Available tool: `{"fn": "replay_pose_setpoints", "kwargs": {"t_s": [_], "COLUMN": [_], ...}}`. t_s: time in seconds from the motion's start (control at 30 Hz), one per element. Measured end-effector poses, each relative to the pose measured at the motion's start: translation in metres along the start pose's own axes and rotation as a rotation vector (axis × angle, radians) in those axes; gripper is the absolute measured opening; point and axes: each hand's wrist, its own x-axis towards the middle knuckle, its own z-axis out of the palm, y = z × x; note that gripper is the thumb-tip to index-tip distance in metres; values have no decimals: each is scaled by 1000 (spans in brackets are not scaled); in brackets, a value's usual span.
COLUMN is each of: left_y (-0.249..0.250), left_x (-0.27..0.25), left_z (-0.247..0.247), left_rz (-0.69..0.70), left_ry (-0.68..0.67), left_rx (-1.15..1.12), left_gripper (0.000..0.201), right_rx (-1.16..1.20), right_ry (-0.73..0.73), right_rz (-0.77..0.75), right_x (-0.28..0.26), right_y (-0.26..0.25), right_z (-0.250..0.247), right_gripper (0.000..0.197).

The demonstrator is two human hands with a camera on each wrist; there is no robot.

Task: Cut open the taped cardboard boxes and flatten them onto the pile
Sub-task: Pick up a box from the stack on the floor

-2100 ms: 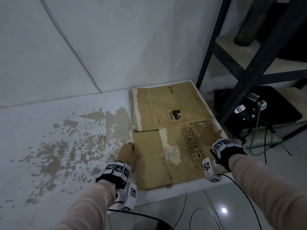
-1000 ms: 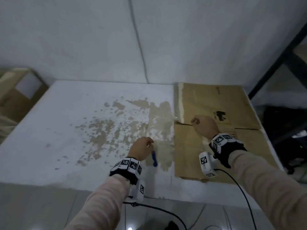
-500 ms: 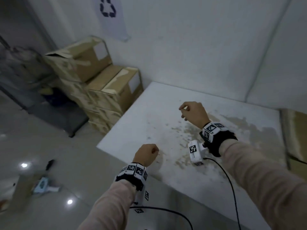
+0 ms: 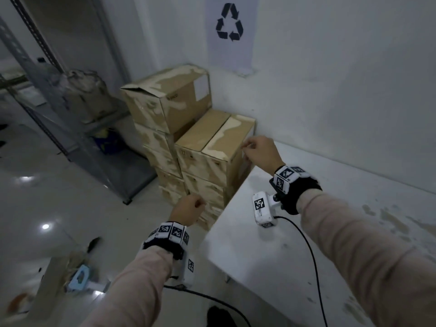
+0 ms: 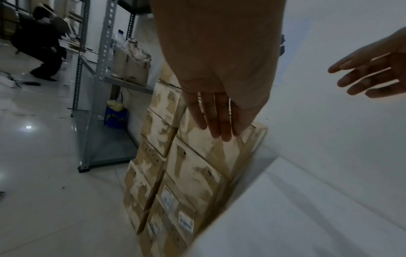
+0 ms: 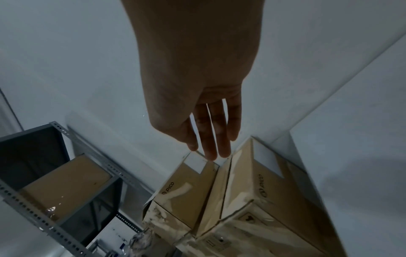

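Observation:
Taped brown cardboard boxes stand in two stacks on the floor, left of the white table (image 4: 306,232). The near stack's top box (image 4: 219,142) reaches table height, and a taller stack carries a higher box (image 4: 169,100). My right hand (image 4: 257,151) hovers by that near top box's right edge with straight fingers (image 6: 211,135) and holds nothing; whether it touches is unclear. My left hand (image 4: 188,207) is lower, in front of the near stack (image 5: 197,165). Its fingers (image 5: 217,118) are straight and empty. The flattened pile is out of view.
A grey metal rack (image 4: 70,128) with a bag on it stands left of the stacks. A recycling sign (image 4: 229,22) hangs on the wall above. A blue tape dispenser (image 4: 80,277) lies on the floor at lower left. A person (image 5: 41,47) crouches far off.
The view has swung left from the flattened cardboard to the box stacks. Both hands moved left with it. Their curled fingers have straightened, and the right hand reached the near top box.

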Motion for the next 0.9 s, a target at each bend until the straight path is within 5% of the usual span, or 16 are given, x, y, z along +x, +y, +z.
{"fn": "replay_pose_setpoints", "kwargs": {"t_s": [0.37, 0.6, 0.7, 0.9], "left_y": [-76, -119, -135, -155], "left_x": [145, 232, 277, 360], "left_z": [-120, -197, -234, -301], "left_rz": [17, 109, 120, 36], "left_ry": [128, 398, 540, 703], "left_rx": [-18, -194, -281, -289], "left_gripper": [17, 39, 51, 55], "right_rx": [157, 153, 165, 329], "right_ry": [3, 45, 62, -15], "right_rz": [64, 123, 209, 417], "right_x": [160, 238, 268, 307], "right_y": [-84, -119, -130, -148], "right_z": [76, 124, 140, 172], "right_gripper": [15, 13, 24, 80]}}
